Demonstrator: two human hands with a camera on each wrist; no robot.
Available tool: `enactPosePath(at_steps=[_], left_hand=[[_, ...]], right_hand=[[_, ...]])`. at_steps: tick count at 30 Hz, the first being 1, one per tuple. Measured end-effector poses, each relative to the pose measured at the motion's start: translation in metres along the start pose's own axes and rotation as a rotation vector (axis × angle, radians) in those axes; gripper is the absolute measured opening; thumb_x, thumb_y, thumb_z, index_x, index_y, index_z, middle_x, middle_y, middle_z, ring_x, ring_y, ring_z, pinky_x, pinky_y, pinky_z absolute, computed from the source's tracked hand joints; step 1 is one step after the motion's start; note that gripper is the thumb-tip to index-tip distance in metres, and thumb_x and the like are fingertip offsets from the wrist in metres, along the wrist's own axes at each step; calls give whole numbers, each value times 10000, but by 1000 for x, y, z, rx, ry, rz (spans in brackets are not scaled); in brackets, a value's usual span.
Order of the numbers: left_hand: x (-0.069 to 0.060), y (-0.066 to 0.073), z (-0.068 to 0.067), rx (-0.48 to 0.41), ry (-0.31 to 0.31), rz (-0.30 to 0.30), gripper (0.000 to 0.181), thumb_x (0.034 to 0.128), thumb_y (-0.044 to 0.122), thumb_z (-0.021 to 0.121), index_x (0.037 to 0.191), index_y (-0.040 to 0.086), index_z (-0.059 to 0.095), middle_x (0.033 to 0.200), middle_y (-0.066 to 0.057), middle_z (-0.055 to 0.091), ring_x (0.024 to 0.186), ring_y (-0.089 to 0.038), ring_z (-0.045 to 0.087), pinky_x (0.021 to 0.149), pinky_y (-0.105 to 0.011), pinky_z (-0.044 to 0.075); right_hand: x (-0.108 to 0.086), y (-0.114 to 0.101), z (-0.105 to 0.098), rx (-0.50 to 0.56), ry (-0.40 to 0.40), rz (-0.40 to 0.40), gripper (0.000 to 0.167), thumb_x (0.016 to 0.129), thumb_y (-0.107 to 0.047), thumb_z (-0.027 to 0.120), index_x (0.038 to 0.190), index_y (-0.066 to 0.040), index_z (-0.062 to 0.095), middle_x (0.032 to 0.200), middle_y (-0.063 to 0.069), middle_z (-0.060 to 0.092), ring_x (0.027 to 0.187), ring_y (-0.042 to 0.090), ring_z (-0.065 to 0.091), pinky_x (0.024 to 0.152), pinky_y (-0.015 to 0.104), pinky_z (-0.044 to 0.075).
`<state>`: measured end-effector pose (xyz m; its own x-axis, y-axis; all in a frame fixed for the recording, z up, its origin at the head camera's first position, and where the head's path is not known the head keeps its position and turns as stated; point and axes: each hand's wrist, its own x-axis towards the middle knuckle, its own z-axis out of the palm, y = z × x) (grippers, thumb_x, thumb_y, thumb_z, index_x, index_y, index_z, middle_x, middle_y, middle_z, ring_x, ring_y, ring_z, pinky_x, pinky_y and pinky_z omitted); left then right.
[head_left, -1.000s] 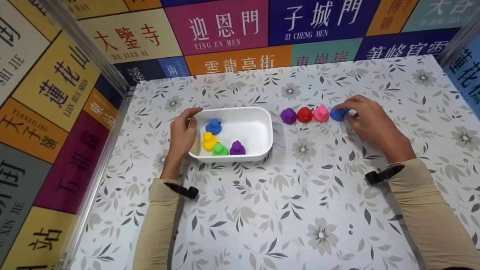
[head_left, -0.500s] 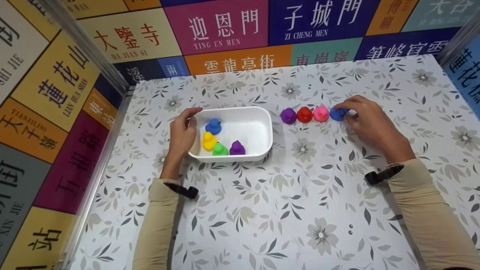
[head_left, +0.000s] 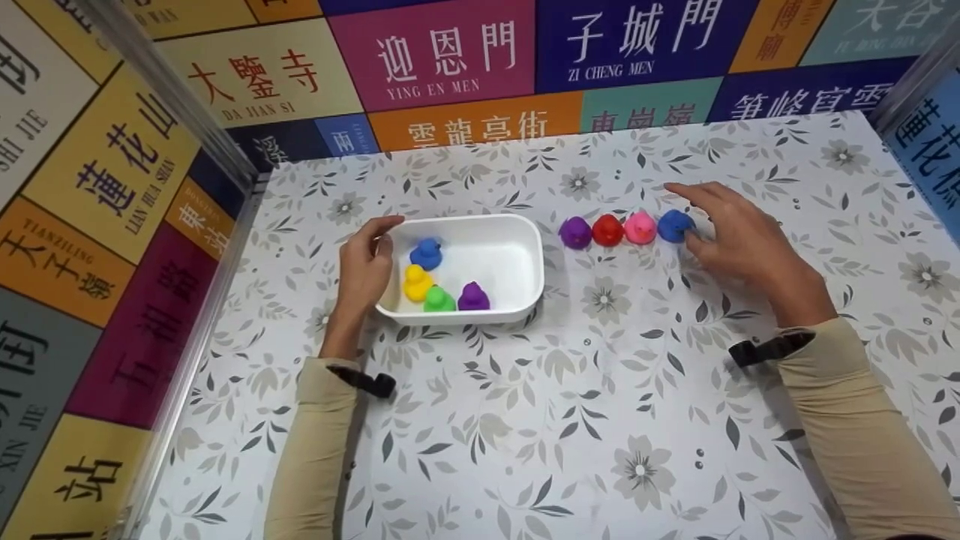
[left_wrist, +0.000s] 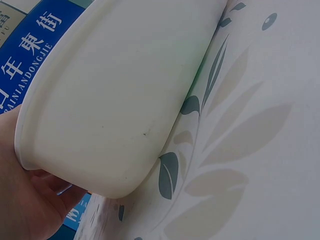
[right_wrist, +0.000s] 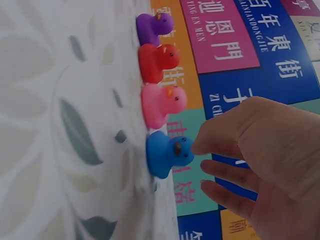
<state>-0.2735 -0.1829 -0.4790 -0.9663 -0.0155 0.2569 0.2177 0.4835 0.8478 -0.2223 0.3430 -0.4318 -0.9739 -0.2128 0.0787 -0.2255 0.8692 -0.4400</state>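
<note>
My left hand grips the left end of the white tub, fingers curled over its rim; the left wrist view shows the hand at the tub's outer wall. In the tub lie a blue duck, a yellow one, a green one and a purple one. My right hand is spread beside a blue duck, thumb close to it. That duck ends a row with a pink duck, a red duck and a purple duck.
The table has a leaf and flower pattern. Behind it stands a wall of coloured panels, with another panelled wall along the left side.
My right hand has let go of the blue duck at the row's right end, and its fingers have spread up and away. The left hand and tub have stayed in place.
</note>
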Motion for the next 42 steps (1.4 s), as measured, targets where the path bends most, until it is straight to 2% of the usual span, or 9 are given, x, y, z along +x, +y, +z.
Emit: enactPosePath(at_steps=[6,14,16,21,23,25,33,38,42], left_hand=[[0,-2,1,8,13,0,370,1065,18,503,1323,106,753,1329,-89,761,1264,-188,679,1136,-374,522],[0,-1,0,-15,-2,4,382,1070,-5,501,1357,108,726,1346,-93,750,1274,-206,680,1159,-402,517],[0,-1,0,-15,0,8,375,1069,-3,503,1347,101,732,1339,-90,753,1275,-203,680,1159,-396,518],[0,-1,0,-6,2,-3,375,1070,3,497,1340,101,738,1347,-89,754,1289,-190,673,1163,-381,514],[0,-2,0,-2,1,-12,378,1072,10,494,1343,110,737,1357,-84,750,1300,-184,667,1173,-380,507],[0,-2,0,-2,-2,-17,379,1073,15,492,1346,114,736,1365,-82,747,1310,-184,661,1182,-383,500],[0,-2,-1,-15,-3,-13,371,1071,16,498,1336,100,743,1342,-100,755,1244,-200,692,1128,-388,533],[0,-1,0,-6,5,-7,370,1066,10,498,1327,90,747,1335,-104,760,1248,-201,690,1125,-389,532],[0,-1,0,-4,4,-6,367,1068,12,499,1328,87,746,1334,-104,761,1262,-203,685,1137,-392,527]], right_hand=[[1,-16,-1,-3,75,-59,674,1026,-125,657,1648,-302,467,1577,141,569,1358,439,583,1026,700,498],[9,-42,5,10,137,-103,516,1059,-188,662,1565,-248,584,1515,116,642,1357,405,621,1064,659,527],[11,-51,8,12,152,-125,472,1058,-193,669,1526,-229,624,1485,106,665,1224,382,672,972,607,574],[17,-72,17,39,172,-199,402,1036,-166,700,1437,-190,699,1412,92,714,1153,345,696,897,550,589],[20,-78,21,59,174,-224,381,1027,-152,714,1407,-176,718,1374,89,732,1229,343,696,978,567,588],[22,-84,26,74,175,-244,362,1024,-150,721,1385,-165,731,1349,88,743,1217,335,703,1015,565,582],[28,-110,39,111,140,-304,343,1018,-167,744,1362,-161,741,1269,81,755,960,267,700,836,446,597],[32,-128,47,154,105,-353,333,1020,-168,736,1353,-149,745,1199,84,758,982,260,714,861,453,609],[35,-141,54,163,61,-369,330,1028,-178,721,1355,-141,742,1241,102,763,1033,271,719,907,482,613]])
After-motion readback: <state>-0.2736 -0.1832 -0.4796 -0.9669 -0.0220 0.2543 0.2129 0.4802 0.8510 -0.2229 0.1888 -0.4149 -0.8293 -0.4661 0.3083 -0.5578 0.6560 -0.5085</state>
